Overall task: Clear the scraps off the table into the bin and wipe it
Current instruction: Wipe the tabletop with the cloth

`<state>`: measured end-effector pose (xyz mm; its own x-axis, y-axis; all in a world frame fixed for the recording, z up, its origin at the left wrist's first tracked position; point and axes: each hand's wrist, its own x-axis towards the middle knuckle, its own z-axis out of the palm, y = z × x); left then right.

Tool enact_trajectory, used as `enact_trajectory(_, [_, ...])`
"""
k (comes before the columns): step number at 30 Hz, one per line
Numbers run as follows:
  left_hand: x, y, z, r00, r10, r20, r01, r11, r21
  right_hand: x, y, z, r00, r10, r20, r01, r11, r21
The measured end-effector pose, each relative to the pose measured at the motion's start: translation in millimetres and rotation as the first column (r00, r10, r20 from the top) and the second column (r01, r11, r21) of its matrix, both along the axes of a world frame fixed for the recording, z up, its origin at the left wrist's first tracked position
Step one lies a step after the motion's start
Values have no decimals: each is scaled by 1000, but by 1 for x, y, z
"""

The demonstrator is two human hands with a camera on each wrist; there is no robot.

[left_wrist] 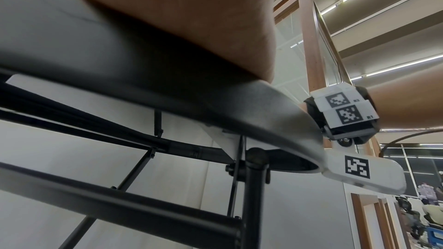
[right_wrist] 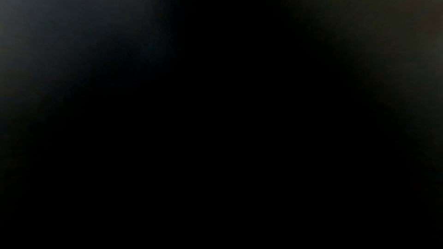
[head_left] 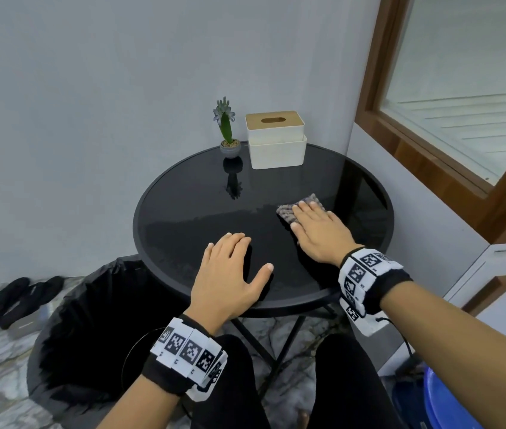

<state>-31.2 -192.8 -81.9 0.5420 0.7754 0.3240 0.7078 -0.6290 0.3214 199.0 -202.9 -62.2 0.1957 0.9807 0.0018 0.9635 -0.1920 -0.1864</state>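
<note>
Plant (head_left: 229, 140) beside tissue box (head_left: 276, 140), right hand (head_left: 319, 233) flat on cloth (head_left: 288, 212), left hand (head_left: 233, 274) flat on table (head_left: 183, 212)

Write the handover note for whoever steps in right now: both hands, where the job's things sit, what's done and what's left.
Left hand: flat and open on the near part of the table, holding nothing.
Right hand: flat, fingers straight, pressing the grey cloth onto the glass right of centre.
Bin: black-lined, on the floor at the table's near-left edge.
Done: no scraps visible on the tabletop.
Left: finish wiping; the area round the small potted plant and tissue box at the far edge likely needs a pass.
</note>
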Motion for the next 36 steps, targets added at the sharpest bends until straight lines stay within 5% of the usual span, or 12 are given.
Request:
enact_trajectory(8, [3, -2, 1, 999, -20, -31, 19, 1000, -17, 1, -56, -2, 989, 148, -28, -147, 988, 38])
enact_trajectory(19, [3, -3, 0, 997, -44, -58, 43, 999, -31, 22, -7, 0, 995, -96, -16, 96, 995, 26])
enact_trajectory(30, [1, -3, 1, 997, -58, -51, 56, 998, -36, 3, -55, -3, 982, 186, -16, -185, 981, 62])
enact_trajectory(36, [1, -3, -1, 998, -50, -49, 48, 998, -33, 33, -74, 0, 993, 104, -56, -101, 994, 52])
